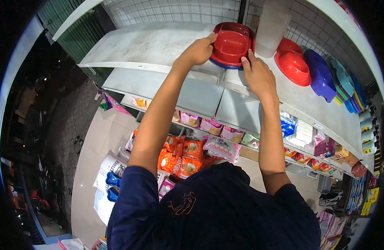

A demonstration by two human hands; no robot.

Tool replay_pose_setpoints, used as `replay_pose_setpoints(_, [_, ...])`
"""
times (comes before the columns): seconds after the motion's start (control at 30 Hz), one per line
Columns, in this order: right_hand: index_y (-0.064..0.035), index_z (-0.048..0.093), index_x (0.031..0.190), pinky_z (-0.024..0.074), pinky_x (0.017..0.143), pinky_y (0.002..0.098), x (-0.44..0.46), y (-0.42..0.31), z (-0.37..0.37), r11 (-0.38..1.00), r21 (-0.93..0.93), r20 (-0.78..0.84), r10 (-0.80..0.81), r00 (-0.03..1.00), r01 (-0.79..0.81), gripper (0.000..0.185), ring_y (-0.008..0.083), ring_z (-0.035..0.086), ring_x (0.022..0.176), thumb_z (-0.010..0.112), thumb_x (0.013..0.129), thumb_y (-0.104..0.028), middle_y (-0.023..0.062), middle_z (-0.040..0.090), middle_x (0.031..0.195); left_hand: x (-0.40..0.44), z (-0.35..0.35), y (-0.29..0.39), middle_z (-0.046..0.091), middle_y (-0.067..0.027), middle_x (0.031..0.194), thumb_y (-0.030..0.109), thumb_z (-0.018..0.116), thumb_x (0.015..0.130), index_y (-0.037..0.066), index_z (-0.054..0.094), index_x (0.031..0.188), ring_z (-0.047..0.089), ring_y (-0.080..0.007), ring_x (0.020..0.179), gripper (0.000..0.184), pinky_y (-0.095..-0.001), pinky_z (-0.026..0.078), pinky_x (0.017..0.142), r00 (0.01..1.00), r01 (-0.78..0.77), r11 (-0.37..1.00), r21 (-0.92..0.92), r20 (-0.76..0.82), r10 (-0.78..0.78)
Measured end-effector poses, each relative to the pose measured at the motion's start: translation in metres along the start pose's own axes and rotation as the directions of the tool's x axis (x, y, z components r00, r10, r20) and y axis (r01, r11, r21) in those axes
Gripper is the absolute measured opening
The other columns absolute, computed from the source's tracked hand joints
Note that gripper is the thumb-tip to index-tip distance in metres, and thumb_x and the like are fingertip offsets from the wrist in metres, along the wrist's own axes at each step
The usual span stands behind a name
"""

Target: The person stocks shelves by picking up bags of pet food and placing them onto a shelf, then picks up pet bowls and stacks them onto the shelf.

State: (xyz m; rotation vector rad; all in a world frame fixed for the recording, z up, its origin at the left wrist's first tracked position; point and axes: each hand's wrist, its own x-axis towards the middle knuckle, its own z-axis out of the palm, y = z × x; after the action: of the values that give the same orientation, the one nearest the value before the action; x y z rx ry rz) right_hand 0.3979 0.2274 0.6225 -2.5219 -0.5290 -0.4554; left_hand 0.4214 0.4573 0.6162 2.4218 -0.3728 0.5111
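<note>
On the top white shelf, a red plastic pet bowl [232,42] sits over a blue piece [225,65] whose edge shows underneath. My left hand [201,51] grips the bowl's left rim, thumb and fingers closed on it. At the lower right rim, my right hand [258,76] has its fingers on the edge; part of its grip is hidden behind the hand. A tall translucent container [272,29] stands just right of the bowl. Farther right lie red double bowls [293,64] and a purple one [320,75].
Teal and multicoloured plastic pieces [344,79] lie at the shelf's right end. A grey lower shelf [196,98] juts out beneath. Orange packets [183,156] and pink packs [223,148] are piled below. White wire grid [171,11] backs the shelf. A dark street lies left.
</note>
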Motion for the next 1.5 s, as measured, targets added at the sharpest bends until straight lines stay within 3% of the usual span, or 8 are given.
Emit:
replay_pose_setpoints(0.13, [-0.0035,0.05,0.134,0.0477,0.087,0.0469,-0.006,0.004,0.004,0.998,0.042,-0.091,-0.048,0.995,0.052,0.052,0.0378,0.059,0.105,0.04,0.097,-0.039,0.0198,0.062,0.113,-0.008,0.012,0.004,0.04,-0.0224,0.144,0.007,0.036,0.092,-0.001,0.044,0.137,0.039,-0.0388,0.133,0.047,-0.0398,0.032,0.112,0.985,-0.007,1.0,-0.018,-0.17,0.004])
replay_pose_setpoints(0.27, [-0.0035,0.06,0.122,0.049,0.076,0.0353,-0.016,-0.016,-0.01,0.949,0.227,-0.314,-0.14,0.939,0.218,0.036,0.0262,0.061,0.085,0.051,0.095,-0.025,0.014,0.061,0.095,-0.044,-0.004,0.037,0.046,-0.0227,0.139,0.01,0.041,0.095,-0.001,0.047,0.135,0.043,-0.0392,0.13,0.042,-0.0398,0.034,0.109,0.853,-0.136,0.991,-0.01,-0.511,0.111])
replay_pose_setpoints(0.4, [-0.002,0.067,0.109,0.0421,0.066,0.0226,-0.038,-0.048,-0.002,0.511,0.694,-0.328,-0.404,0.854,0.508,0.022,0.0099,0.052,0.072,0.055,0.093,-0.01,0.0035,0.055,0.085,-0.132,-0.017,0.081,0.049,-0.0181,0.14,0.014,0.042,0.099,-0.001,0.044,0.138,0.047,-0.03,0.13,0.042,-0.0362,0.037,0.106,0.834,-0.066,0.949,-0.309,-0.539,-0.117])
replay_pose_setpoints(0.47, [-0.0014,0.067,0.11,0.0433,0.07,0.0215,-0.055,-0.063,0.014,0.301,0.91,-0.093,-0.524,0.847,0.287,0.023,0.0097,0.053,0.076,0.055,0.093,-0.011,0.0025,0.056,0.085,-0.18,-0.016,0.088,0.05,-0.0161,0.139,0.016,0.042,0.1,0.0,0.043,0.139,0.048,-0.0262,0.13,0.043,-0.0344,0.038,0.105,0.804,0.013,0.888,-0.46,-0.523,-0.283])
replay_pose_setpoints(0.57, [-0.0028,0.066,0.114,0.0454,0.075,0.0216,-0.077,-0.091,0.053,0.18,0.984,0.132,-0.702,0.699,-0.005,0.025,0.0095,0.056,0.083,0.054,0.095,-0.015,0.0025,0.06,0.09,-0.253,-0.007,0.104,0.053,-0.0145,0.136,0.016,0.045,0.1,0.0,0.042,0.141,0.049,-0.025,0.129,0.044,-0.0332,0.037,0.105,0.634,0.137,0.783,-0.606,-0.554,-0.54])
replay_pose_setpoints(0.67, [-0.0045,0.064,0.119,0.0478,0.078,0.0231,-0.103,-0.112,0.096,0.305,0.898,0.428,-0.773,0.469,-0.317,0.028,0.0104,0.058,0.089,0.052,0.096,-0.017,0.0045,0.064,0.099,-0.325,0.019,0.113,0.053,-0.0147,0.136,0.017,0.045,0.1,0.0,0.042,0.14,0.051,-0.0233,0.126,0.044,-0.0336,0.038,0.105,0.41,0.268,0.732,-0.626,-0.614,-0.675])
replay_pose_setpoints(0.93, [-0.0029,0.057,0.128,0.049,0.085,0.0297,-0.201,-0.148,0.146,0.352,0.837,0.381,-0.924,-0.015,-0.419,0.036,0.0157,0.06,0.104,0.046,0.1,-0.023,0.0092,0.061,0.122,-0.422,0.097,0.209,0.053,-0.0162,0.136,0.016,0.043,0.1,-0.002,0.042,0.14,0.051,-0.0237,0.126,0.044,-0.0314,0.042,0.099,-0.266,0.306,0.613,-0.729,-0.683,-0.68])
replay_pose_setpoints(1.5, [-0.0023,0.06,0.123,0.0492,0.083,0.028,-0.341,-0.135,0.112,0.485,0.758,0.335,-0.863,-0.378,-0.437,0.034,0.0145,0.06,0.102,0.045,0.1,-0.023,0.0093,0.062,0.12,-0.517,0.156,0.338,0.052,-0.015,0.137,0.02,0.043,0.101,0.0,0.042,0.14,0.05,-0.0267,0.127,0.044,-0.0342,0.041,0.102,-0.501,0.344,0.575,-0.742,-0.663,-0.557])
